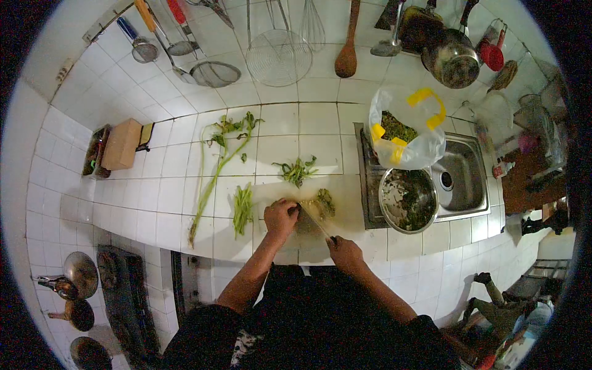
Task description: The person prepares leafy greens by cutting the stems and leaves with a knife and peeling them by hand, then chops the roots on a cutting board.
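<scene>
My right hand (346,254) is closed around the handle of a knife (319,226), whose blade slants up and left toward my left hand. The left hand (281,217) is curled, its fingertips pressed together beside the blade on a small dark piece that I cannot make out. Just right of the blade lies a small pile of chopped greens (324,204). A bunch of leafy greens (297,171) rests beyond both hands. Left of them lie cut green stalks (243,210) and long leafy stems (217,168) with a brownish root end.
A steel bowl (409,201) with chopped greens stands by the sink (465,172). Behind it, a plastic bag (404,157) with yellow parts holds more greens. A brown box (121,144) is at the far left. Utensils, including a wooden spoon (349,52), hang on the tiled wall.
</scene>
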`<state>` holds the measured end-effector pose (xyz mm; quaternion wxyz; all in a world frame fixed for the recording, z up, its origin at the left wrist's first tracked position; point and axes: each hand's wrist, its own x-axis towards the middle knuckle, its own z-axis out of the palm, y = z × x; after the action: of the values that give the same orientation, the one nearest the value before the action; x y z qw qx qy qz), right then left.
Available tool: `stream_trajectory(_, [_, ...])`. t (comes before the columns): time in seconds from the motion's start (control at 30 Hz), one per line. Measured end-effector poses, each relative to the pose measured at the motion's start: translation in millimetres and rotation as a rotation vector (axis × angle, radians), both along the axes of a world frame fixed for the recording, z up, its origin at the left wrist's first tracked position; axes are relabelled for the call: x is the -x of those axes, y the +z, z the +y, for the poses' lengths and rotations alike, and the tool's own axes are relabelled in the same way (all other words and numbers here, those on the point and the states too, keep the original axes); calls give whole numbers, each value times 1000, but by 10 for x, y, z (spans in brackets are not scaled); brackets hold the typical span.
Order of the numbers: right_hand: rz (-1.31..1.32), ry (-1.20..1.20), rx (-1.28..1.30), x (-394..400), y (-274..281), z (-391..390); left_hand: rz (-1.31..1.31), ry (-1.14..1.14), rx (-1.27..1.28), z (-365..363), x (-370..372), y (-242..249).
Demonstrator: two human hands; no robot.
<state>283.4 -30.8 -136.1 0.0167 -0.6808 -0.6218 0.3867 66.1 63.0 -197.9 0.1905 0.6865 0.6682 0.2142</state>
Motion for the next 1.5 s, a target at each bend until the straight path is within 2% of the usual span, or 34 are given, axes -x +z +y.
stream_trajectory(0.07, [-11, 14, -15, 55, 20, 95, 5, -21, -113, -7, 7, -35])
stream_trajectory(0.2, [-29, 35, 12, -8, 34, 99, -26, -28, -134, 18, 14, 51])
stream_trajectory(0.33, [-10, -3, 51, -166, 82, 48, -51, 10, -66, 44, -45, 57])
stream_trajectory(0.4, [46, 49, -46, -191, 111, -3, -42, -1, -56, -13, -30, 23])
stream_trajectory(0.47, [49, 24, -16, -167, 174, -25, -49, 63, -63, 11, -77, 8])
stream_trajectory(0.67, [28, -15, 69, -83, 165, -12, -9, 53, 19, 46, -46, 31])
stream_trajectory(0.9, [22, -41, 81, 43, 100, -7, -107, -12, -82, 29, 3, 32])
stream_trajectory(1.1, [-7, -13, 78, 134, 121, 96, -24, -7, -63, 44, 14, 0])
stream_trajectory(1.3, [-32, -61, 71, 80, 57, -127, -122, 19, -59, 48, 33, -6])
stream_trajectory(1.5, [-23, -85, 66, 90, 160, -185, -83, -29, -85, 21, 63, -7])
